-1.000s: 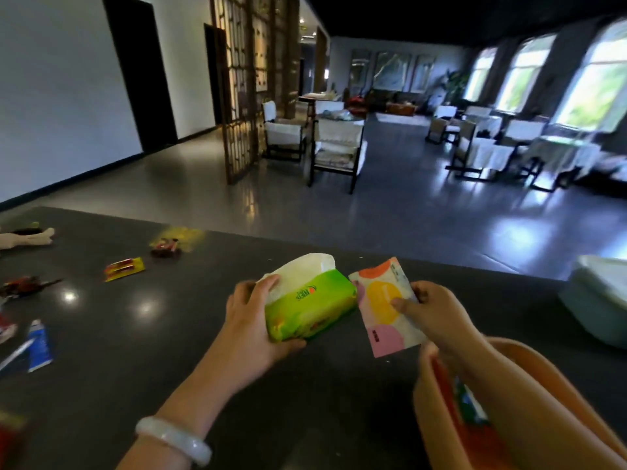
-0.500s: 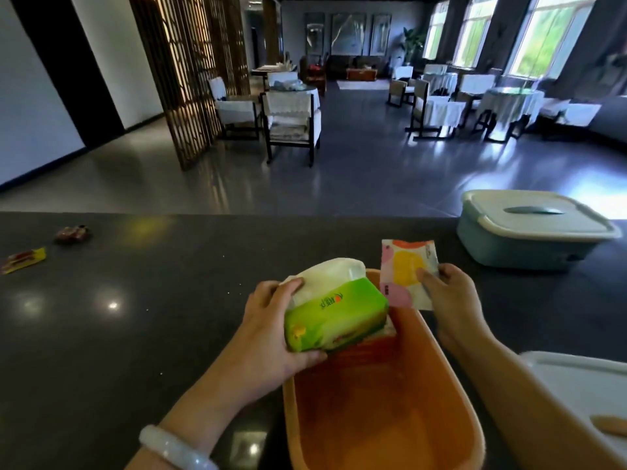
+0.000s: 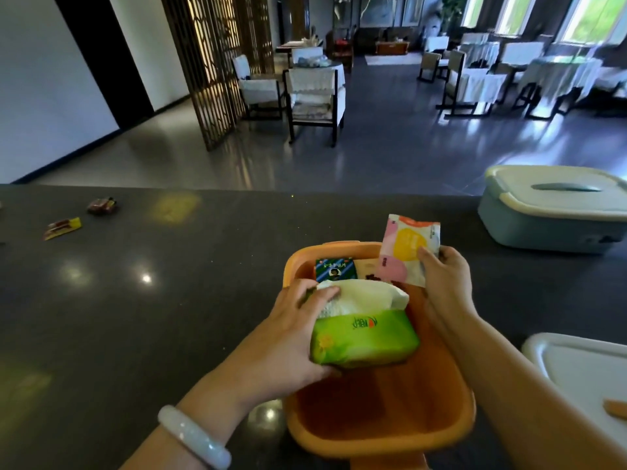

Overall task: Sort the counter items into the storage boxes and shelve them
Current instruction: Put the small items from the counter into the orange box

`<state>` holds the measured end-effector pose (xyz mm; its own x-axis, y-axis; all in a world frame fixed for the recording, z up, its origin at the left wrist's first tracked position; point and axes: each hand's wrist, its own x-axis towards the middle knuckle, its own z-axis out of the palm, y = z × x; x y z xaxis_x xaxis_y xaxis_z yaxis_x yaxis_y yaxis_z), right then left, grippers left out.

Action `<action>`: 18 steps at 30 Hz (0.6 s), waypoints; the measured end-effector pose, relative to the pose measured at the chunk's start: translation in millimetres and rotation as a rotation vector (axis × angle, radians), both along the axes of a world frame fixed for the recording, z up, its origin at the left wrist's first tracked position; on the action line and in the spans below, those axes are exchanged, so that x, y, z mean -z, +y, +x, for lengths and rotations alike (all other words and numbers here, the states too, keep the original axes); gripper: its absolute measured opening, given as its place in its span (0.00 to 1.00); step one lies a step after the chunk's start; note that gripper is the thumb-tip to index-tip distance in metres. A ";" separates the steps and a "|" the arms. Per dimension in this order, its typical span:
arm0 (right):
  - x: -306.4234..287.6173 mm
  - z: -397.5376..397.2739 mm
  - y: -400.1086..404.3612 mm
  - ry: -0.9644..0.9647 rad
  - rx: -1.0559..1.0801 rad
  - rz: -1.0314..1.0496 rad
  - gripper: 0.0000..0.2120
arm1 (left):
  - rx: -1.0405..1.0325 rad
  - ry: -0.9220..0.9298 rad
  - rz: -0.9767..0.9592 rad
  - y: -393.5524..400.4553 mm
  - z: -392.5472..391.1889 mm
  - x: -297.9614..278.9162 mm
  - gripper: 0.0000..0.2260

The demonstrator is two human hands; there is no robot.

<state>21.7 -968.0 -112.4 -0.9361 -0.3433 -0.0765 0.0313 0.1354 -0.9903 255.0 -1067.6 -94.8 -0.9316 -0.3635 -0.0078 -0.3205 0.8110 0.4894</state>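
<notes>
Now that both packs have moved over the orange box (image 3: 380,432) at worktop's near edge: left hand (image 3: 291,337) clamped on green tissue pack (image 3: 364,340), right hand (image 3: 444,283) pinching pastel pouch (image 3: 405,245). Drop-in next, probably.

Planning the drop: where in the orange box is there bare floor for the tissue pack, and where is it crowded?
Free: the near half of the orange box, bare floor bordered by its near rim and the green tissue pack gripped by the left hand. Crowded: the far end, with a small blue-green packet and the pastel pack that the right hand holds over it.
</notes>
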 end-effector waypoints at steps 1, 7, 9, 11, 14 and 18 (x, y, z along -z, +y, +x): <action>-0.1 -0.9 -1.3 -0.008 -0.014 -0.006 0.07 | 0.009 -0.018 0.013 3.3 -1.7 0.7 0.46; 2.5 -0.8 -3.0 0.058 -0.116 0.015 0.06 | 0.024 -0.123 0.073 24.2 -21.1 12.3 0.45; 3.2 -0.6 -1.9 0.080 -0.120 0.014 0.07 | 0.016 -0.166 0.114 29.0 -26.8 16.4 0.46; 3.2 0.5 -1.2 0.072 -0.115 0.003 0.08 | 0.009 -0.178 0.135 32.1 -31.0 20.5 0.47; 4.2 0.1 -0.9 0.069 -0.120 -0.005 0.08 | -0.019 -0.197 0.159 32.9 -36.5 24.6 0.49; 4.0 0.1 -1.2 0.104 -0.128 0.003 0.08 | -0.018 -0.196 0.140 31.0 -40.4 26.0 0.48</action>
<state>21.8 -969.3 -116.4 -0.8876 -0.4603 0.0176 -0.0893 0.1344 -0.9869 214.6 -1036.7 -120.8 -0.9005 -0.3629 -0.2394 -0.4345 0.7328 0.5236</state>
